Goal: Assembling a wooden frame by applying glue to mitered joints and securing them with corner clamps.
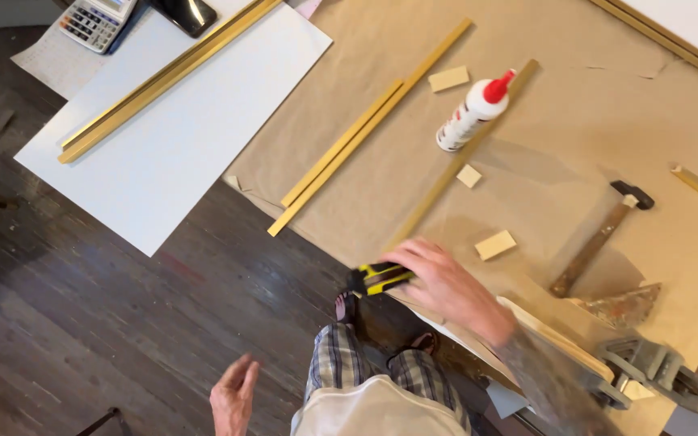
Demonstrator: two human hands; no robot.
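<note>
While the right hand (444, 284) is gripping a yellow-and-black utility knife (381, 277) at the bench's (607, 121) near edge, the left hand (233, 396) is hanging open, empty.

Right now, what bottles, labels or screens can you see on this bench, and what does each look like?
Glue bottle: lying on the brown paper, white, red cap, dark label band.
Calculator: top left, pale, small grey screen.
Phone: beside the calculator, black, dark glossy screen.
</note>
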